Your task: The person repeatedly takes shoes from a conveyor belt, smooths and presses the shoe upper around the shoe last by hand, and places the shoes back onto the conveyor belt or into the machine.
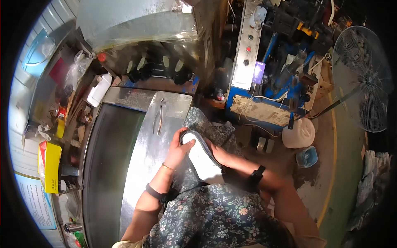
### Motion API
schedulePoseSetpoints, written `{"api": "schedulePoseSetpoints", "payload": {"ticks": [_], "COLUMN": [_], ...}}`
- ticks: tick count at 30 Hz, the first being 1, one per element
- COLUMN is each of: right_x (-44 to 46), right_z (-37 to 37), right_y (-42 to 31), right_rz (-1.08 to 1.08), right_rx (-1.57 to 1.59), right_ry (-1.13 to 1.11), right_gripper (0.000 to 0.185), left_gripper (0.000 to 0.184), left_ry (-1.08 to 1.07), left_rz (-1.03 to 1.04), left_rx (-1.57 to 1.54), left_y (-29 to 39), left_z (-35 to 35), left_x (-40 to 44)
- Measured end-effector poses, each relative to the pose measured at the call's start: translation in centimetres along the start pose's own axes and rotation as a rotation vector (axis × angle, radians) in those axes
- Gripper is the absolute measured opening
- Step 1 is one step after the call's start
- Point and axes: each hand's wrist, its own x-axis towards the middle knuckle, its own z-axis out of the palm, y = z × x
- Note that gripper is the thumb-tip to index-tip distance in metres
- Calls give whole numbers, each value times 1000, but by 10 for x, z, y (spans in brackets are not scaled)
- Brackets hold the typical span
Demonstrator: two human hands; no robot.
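Note:
Held in front of my floral apron [225,215] is a shoe upper [202,159], its long white underside facing up and a dark edge around it. My left hand [178,149] grips its left edge near the far end, with the thumb pressed on the white face. On the other side, my right hand [216,153] clasps the dark edge, its fingers partly hidden underneath. To the left lies a bare metal table top [144,165]. A thin curved metal tool [159,120] rests on it, beyond my left hand.
A dark conveyor belt [109,161] runs along the left. Several dark shoes [181,72] stand under a metal hood [140,20] ahead. To the right are a blue machine [258,111], a white plastic jug [298,133], a blue basket [307,157] and a standing fan [368,78].

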Motion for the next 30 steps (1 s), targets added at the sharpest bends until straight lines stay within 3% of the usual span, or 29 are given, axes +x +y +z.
{"api": "schedulePoseSetpoints", "payload": {"ticks": [4, 5, 8, 9, 10, 12, 13, 14, 16, 18, 20, 21, 22, 23, 24, 26, 27, 28, 30], "right_x": [-10, -7, -4, -2, -2, -9, 10, -19, -33, -43, -31, -18, -21, -20, -18, -20, -23, -23, -22], "right_z": [-3, 2, 16, 12, 4, -20, -29, -26, -16, -13, 2, 10, 23, 30, 36, 47, 53, 57, 60], "right_y": [-33, -34, -49, -51, -54, -50, 12, 13, 35, -9, -17, -15, -38, -39, -40, -42, -40, -38, -35], "right_rz": [-390, -639, -681, -686, -443, -145, -160, -164, -171, 12, -42, -87, -1, -14, -29, -39, -40, -94, -119], "right_rx": [-963, -1145, -1142, -1216, -1130, -406, -178, 33, -34, 228, 438, 345, 230, 156, 81, -72, -159, -161, -43], "right_ry": [51, 238, 517, 505, 267, -2, -210, -256, -147, -141, -52, -26, 24, 13, 5, 55, 69, 92, 92], "right_gripper": [39, 35, 37, 38, 46, 58, 66, 71, 71, 72, 73, 78, 80, 80, 81, 80, 79, 82, 83], "left_gripper": [53, 54, 56, 57, 59, 60, 61, 63, 63, 57, 53, 53, 54, 59, 54, 49, 46, 44, 44], "left_ry": [-38, -41, -29, -48, -63, -105, -107, -93, -119, -295, 27, 261, 489, 498, 535, 487, 524, 347, 121], "left_rz": [-32, -7, 14, -9, -37, -50, -50, -17, -46, -59, -4, -87, -175, -229, -93, 64, 300, 329, 132], "left_rx": [-82, -40, -2, -18, -35, 109, 218, 207, 81, -457, -968, -647, -318, 110, 688, 1405, 1498, 1505, 1368], "left_y": [2, 0, -7, -2, 2, 4, 1, 2, -2, -12, -32, -25, -18, -15, -11, 9, 10, 18, 23], "left_z": [-2, -2, -2, -1, -1, -1, -2, -2, -2, -20, -30, -7, 13, -1, -9, -3, -7, -14, -33], "left_x": [8, 11, 21, 24, 25, 22, 20, 17, 18, 30, 35, 21, 5, 2, 4, -2, -1, 0, 10]}}
